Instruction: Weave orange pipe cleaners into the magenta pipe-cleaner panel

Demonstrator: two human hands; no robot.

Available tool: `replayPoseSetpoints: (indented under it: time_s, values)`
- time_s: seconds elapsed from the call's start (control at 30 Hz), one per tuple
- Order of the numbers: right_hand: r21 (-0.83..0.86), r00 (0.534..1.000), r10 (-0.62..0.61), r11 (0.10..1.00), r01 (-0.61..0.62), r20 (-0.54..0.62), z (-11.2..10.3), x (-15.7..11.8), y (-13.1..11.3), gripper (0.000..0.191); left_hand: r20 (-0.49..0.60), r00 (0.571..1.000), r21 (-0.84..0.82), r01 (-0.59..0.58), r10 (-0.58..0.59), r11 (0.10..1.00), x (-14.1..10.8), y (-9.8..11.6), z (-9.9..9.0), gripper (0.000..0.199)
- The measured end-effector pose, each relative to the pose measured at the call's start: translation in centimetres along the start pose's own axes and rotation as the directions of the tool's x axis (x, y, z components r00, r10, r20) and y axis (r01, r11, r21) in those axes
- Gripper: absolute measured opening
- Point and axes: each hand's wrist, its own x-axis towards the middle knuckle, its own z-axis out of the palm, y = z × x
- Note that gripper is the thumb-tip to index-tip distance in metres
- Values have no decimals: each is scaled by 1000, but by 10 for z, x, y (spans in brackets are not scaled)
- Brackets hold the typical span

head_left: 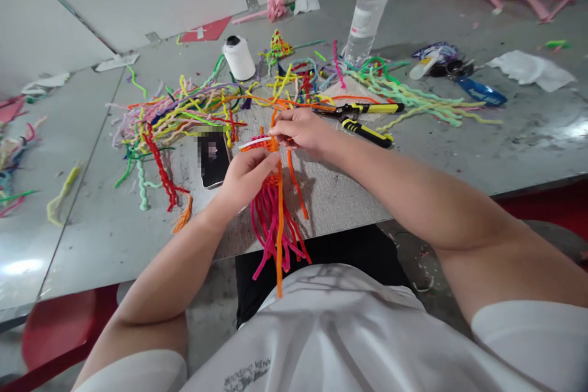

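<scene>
Near the table's front edge, my left hand [250, 174] is closed on a woven bundle of orange and magenta pipe cleaners. The loose magenta ends [271, 220] of the bundle hang down past the table edge. A long orange pipe cleaner [280, 233] runs down its front. Just above, my right hand [303, 130] pinches an orange pipe cleaner at the top of the bundle. A thin white strip [255, 143] lies across the woven part, close to both hands. The fingers hide exactly how the strands cross.
Behind the hands lies a pile of coloured pipe cleaners [184, 104]. Yellow-and-black pliers [374, 108] rest by my right forearm, a phone [215, 159] by my left hand. Farther back stand a white thread spool [239, 60] and a water bottle [367, 18]. Keys [452, 67] lie right.
</scene>
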Motion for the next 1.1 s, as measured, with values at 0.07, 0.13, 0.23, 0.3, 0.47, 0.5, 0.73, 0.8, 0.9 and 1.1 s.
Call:
replayPoseSetpoints:
  time_s: [0.07,0.13,0.23,0.3,0.47,0.5,0.73,0.8,0.9,1.1]
  values:
    - [-11,1000,-8,1000,8,14,4,-2,0,23,-77,997,-92,21,-28,996,4,-2,1,40]
    - [-46,999,-14,999,16,44,7,-5,0,24,-107,991,-171,57,-76,984,7,-6,1,43]
    - [-93,998,-25,995,31,61,9,-7,-1,25,-107,988,-237,82,-110,968,10,-10,1,38]
    - [-101,998,-38,994,43,56,9,-8,-2,26,-95,989,-267,88,-117,960,11,-12,1,31]
    - [-66,998,-2,998,6,67,11,-8,-2,26,-12,984,-385,158,-176,909,11,-11,0,26]
    - [-63,998,11,998,-7,63,11,-7,-2,26,0,983,-397,167,-181,903,11,-10,0,25]
    - [-100,999,-8,995,12,37,7,-3,8,25,44,988,-362,153,-147,920,9,-14,-2,23]
    - [-124,998,-48,991,53,41,6,-2,10,24,46,990,-338,140,-133,931,9,-15,-3,23]
    - [-131,998,-36,991,42,44,6,-1,11,23,50,991,-310,134,-124,941,10,-16,-6,20]
    - [43,996,92,995,-93,7,6,0,6,7,84,990,-256,130,-112,958,9,-10,-9,23]
